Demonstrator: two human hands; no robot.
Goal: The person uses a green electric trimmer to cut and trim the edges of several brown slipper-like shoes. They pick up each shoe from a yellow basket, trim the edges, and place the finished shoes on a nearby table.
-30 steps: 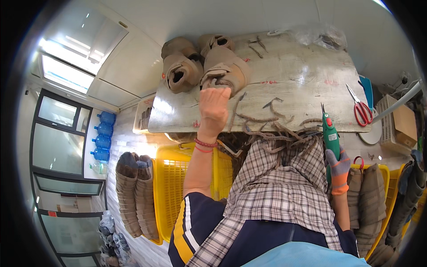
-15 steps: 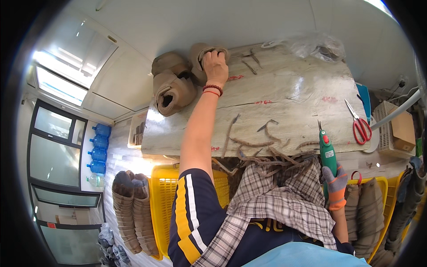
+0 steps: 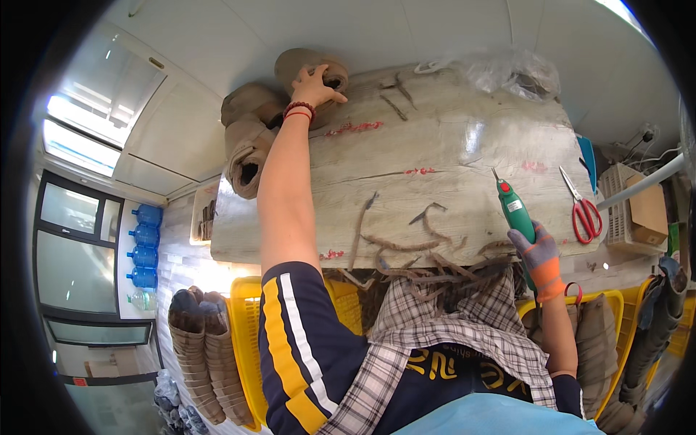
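Observation:
My left hand point(image 3: 313, 88) is bare, with a red bead bracelet at its wrist. Its fingers spread over a rolled-up piece of brown fabric point(image 3: 290, 64) at the far left of the table, touching the roll. Two more brown rolls point(image 3: 244, 139) lie just left of it, against each other. My right hand point(image 3: 540, 257), in a grey and orange glove, is wrapped round a green handheld electric tool point(image 3: 514, 209). The tool has a red button and a thin metal tip pointing up and away, above the table's near right part.
Brown trimmed strips point(image 3: 399, 246) lie along the table's near edge and on my plaid apron. Red-handled scissors point(image 3: 586, 219) rest at the right edge. Clear plastic bags point(image 3: 507, 72) sit at the back. Yellow baskets point(image 3: 245, 312) and stacked brown fabric pieces point(image 3: 192, 355) flank me.
My left hand has loosened from its grip in the roll, and its fingers have spread. My right hand has raised the tool slightly away from me. The whole view has shifted a little.

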